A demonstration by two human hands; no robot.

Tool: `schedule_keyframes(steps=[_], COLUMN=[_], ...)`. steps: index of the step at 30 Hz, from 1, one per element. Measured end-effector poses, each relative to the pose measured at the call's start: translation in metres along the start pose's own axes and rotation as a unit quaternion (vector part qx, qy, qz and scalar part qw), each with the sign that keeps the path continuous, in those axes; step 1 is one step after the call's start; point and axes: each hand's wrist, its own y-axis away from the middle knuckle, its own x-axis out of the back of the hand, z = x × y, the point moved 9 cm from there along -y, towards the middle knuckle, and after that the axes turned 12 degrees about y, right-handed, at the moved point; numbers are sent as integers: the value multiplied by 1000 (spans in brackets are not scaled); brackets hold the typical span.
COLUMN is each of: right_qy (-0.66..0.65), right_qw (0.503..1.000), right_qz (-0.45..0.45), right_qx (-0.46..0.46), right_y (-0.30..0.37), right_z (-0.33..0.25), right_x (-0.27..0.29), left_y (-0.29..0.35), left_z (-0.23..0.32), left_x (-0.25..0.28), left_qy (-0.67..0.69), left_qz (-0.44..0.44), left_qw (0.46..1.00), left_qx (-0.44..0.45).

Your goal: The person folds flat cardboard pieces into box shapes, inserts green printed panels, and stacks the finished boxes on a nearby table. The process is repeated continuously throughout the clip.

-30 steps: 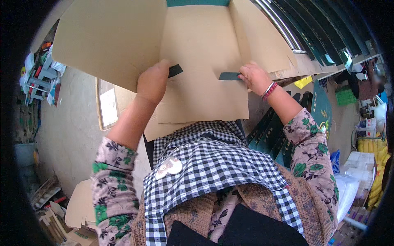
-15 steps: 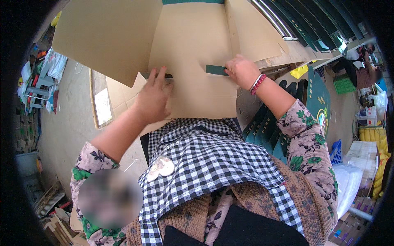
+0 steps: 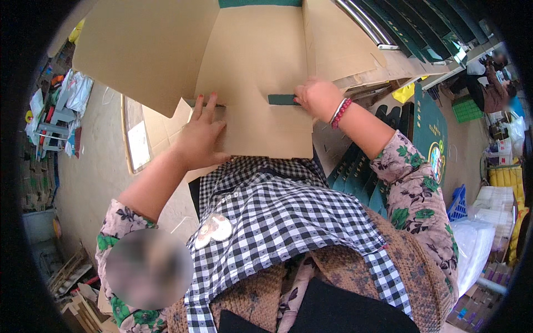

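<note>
A brown cardboard carton [image 3: 252,61] lies unfolded in front of me, its large side flaps [image 3: 147,50] standing out to left and right. My left hand [image 3: 200,136] rests on its near left part, fingers spread and thumb near the lower edge. Beside those fingertips a dark slit shows in the board. Toward the right, a short dark green tab [image 3: 282,100] sticks out over the brown board. The curled fingers of my right hand [image 3: 319,101] pinch its right end; their tips are partly hidden.
Dark green folded cartons [image 3: 363,172] stand at my right, with more on a rack [image 3: 416,28] at upper right. Far right are a person [image 3: 488,83], a green crate [image 3: 466,109] and a blue basket [image 3: 457,204]. White plastic bags [image 3: 472,241] lie lower right.
Both hands and the near part of the carton have shifted slightly left. My left hand has settled from a blur, with its fingers flatter on the board. The right hand keeps its pinch.
</note>
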Motion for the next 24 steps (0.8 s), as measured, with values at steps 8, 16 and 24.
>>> schedule_keyframes(steps=[8,16,24], right_qy=[-600,-215,31], right_qw=[789,910,991], right_qz=[-74,58,107], right_qx=[-109,-350,-76], right_y=[1,-1,2], right_z=[34,39,-16], right_x=[9,10,53], left_y=[-52,-93,-13], left_z=[-37,-88,12], left_x=[50,32,42], left_qy=[240,211,3], left_qz=[-32,8,265], left_qw=[966,965,964], left_qx=[87,153,-32])
